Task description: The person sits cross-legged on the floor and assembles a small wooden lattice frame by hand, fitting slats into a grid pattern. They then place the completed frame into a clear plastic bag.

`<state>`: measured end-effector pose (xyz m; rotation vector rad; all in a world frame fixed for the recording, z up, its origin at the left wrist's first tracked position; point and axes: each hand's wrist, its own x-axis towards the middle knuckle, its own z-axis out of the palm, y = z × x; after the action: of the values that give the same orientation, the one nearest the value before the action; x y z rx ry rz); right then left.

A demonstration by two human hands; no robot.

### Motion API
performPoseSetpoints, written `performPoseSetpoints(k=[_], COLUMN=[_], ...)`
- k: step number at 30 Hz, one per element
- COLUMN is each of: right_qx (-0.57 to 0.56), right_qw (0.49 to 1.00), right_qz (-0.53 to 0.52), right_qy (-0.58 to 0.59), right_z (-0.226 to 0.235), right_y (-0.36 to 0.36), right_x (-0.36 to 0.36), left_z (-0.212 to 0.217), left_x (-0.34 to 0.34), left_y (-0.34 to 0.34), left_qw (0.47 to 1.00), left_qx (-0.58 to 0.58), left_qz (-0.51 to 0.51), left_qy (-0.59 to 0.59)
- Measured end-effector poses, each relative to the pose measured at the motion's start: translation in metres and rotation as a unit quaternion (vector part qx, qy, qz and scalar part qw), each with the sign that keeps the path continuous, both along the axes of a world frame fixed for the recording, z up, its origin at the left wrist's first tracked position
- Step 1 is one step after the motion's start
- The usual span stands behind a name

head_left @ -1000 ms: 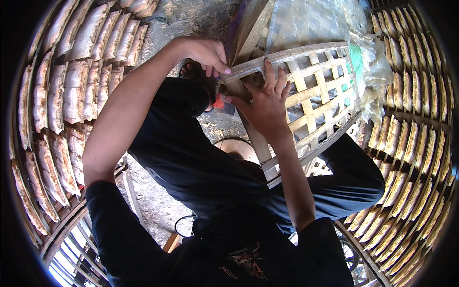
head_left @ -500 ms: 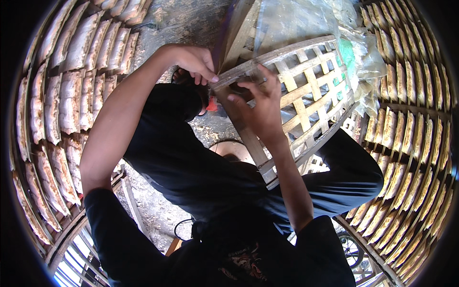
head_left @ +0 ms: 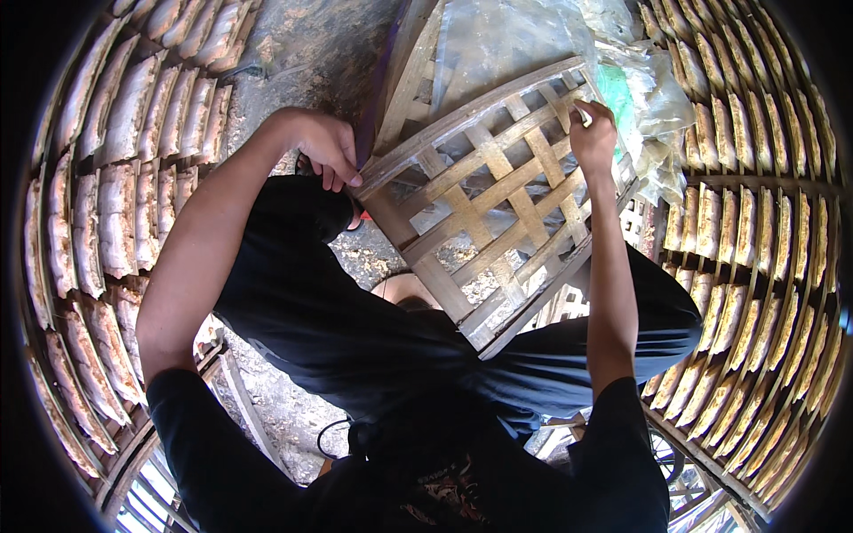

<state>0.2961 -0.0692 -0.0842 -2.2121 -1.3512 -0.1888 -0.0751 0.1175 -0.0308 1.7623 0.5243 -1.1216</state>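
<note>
One corner of the upper-centre woven panel (head_left: 494, 162) I pinch in my left hand (head_left: 325, 147), likely for steadiness, my right hand (head_left: 594, 138) curled around something pale (head_left: 584, 116).

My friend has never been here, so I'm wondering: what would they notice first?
Probably the big woven lattice panel, tilted over the person's lap, with the left hand at its left corner and the right hand curled near its upper right end. Next, perhaps, the racks of pale, rough-edged pieces rising along both sides of the picture. A bright green patch also stands out among the crumpled clear plastic at the upper right.
</note>
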Motion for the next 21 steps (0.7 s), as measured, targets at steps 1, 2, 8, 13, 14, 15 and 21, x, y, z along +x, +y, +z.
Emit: performPoseSetpoints(k=[1, 2, 8, 13, 14, 15, 21], right_qx=[-0.009, -0.033, -0.201, -0.221, -0.212, -0.202, -0.21], right_qw=[0.999, 0.998, 0.98, 0.975, 0.977, 0.978, 0.977], right_qz=[0.001, 0.016, 0.008, -0.033, -0.034, -0.035, -0.013], right_qy=[-0.036, -0.041, 0.005, -0.009, -0.02, -0.031, 0.044], right_z=[-0.008, -0.012, -0.023, -0.046, -0.049, -0.05, -0.071], right_y=[0.007, 0.016, 0.054, 0.064, 0.065, 0.067, 0.063], right_x=[0.014, 0.02, 0.033, 0.038, 0.031, 0.025, 0.051], left_z=[-0.003, -0.006, -0.011, -0.015, -0.017, -0.019, -0.019], left_x=[0.002, 0.001, 0.002, 0.003, 0.001, -0.001, 0.006], left_y=[-0.001, -0.002, -0.001, -0.007, -0.007, -0.005, -0.004], left_qw=[1.0, 1.0, 0.999, 0.998, 0.998, 0.998, 0.999], left_qx=[-0.001, 0.003, 0.01, -0.016, -0.025, -0.027, -0.024], left_qz=[-0.001, 0.003, -0.003, 0.059, 0.053, 0.054, 0.036], left_qy=[0.008, 0.022, 0.036, -0.011, -0.015, -0.015, -0.018])
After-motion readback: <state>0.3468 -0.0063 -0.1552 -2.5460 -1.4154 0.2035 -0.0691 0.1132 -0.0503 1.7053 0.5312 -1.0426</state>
